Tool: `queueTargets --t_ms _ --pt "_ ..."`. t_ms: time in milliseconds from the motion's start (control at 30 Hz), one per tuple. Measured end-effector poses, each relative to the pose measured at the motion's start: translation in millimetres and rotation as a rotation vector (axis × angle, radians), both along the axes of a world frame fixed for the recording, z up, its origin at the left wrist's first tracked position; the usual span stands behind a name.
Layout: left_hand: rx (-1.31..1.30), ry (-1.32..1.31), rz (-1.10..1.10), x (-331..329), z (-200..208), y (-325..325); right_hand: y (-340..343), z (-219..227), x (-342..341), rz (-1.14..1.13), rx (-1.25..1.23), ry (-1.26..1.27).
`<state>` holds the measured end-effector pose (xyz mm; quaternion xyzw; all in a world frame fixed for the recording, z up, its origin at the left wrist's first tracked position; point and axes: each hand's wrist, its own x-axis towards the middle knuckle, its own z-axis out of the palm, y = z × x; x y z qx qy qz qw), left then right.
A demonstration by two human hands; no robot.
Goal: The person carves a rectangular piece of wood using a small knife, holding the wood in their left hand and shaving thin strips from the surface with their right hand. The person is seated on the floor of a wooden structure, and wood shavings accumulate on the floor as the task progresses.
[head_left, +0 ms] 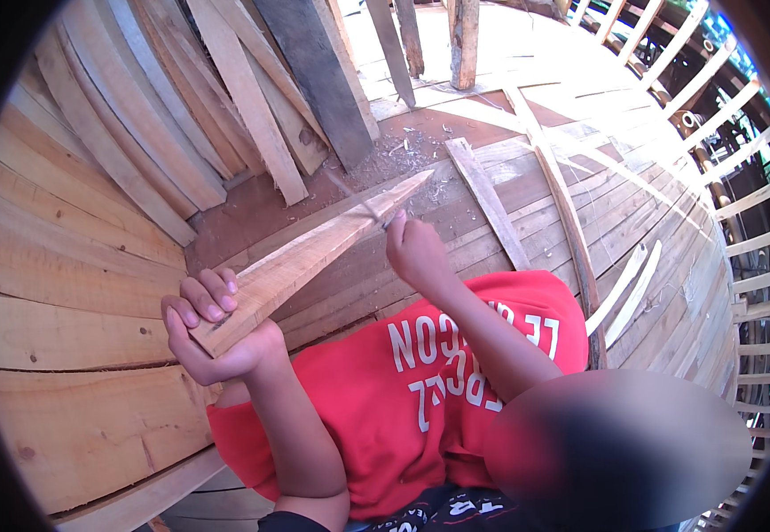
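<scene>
A long wooden piece (301, 266) slants across in front of me, broad at the near left end and tapering to a point at the far right. My left hand (243, 356) is wrapped round its broad end, fingers over the top and palm below. Close to the pointed end, my right hand (416, 253) is closed on what looks like a knife (372, 211). Its thin blade is blurred and crosses the upper edge of the wood; the handle is mostly hidden in my fist. Red cloth (349, 399) with white lettering lies beneath my forearms.
Several boards (137, 115) lean upright at the left, beside a plank wall (74, 301). Wood shavings (412, 155) lie on the slatted floor beyond the point. Loose strips (491, 199) rest to the right, and a slatted railing (762, 239) curves along the far right.
</scene>
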<state>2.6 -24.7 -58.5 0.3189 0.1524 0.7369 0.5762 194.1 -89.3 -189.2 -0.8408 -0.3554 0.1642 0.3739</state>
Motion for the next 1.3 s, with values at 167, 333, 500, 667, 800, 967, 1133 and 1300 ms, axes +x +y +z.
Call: queueTargets --t_ms 167,333,500,667,800,967,1133,1300 --pt "0.015 -0.003 -0.032 6.6 2.1 -4.4 2.0 -31.3 37.3 -0.206 0.0 -0.022" --pt "0.079 0.007 -0.062 -4.0 -7.3 3.8 1.4 -1.4 9.5 0.024 0.005 0.04" --pt "0.017 -0.021 -0.07 5.3 -3.5 2.0 1.9 -56.9 49.4 -0.193 0.006 -0.106" --pt "-0.002 -0.026 -0.033 -7.7 -7.3 8.0 3.0 -1.6 -3.6 0.019 -0.008 0.007" --pt "0.007 -0.029 -0.072 -0.4 -3.4 4.3 0.6 -42.8 34.4 -0.084 0.052 -0.071" --pt "0.011 -0.022 -0.039 -8.1 -7.6 10.5 2.3 1.8 -6.9 0.017 -0.041 -0.077" --pt "0.048 -0.017 -0.085 -1.5 -3.8 5.9 8.2 -32.8 30.3 -0.188 -0.028 -0.052" --pt "0.027 -0.008 -0.024 -8.4 -7.2 11.3 6.1 1.2 -4.8 0.148 0.021 0.035"
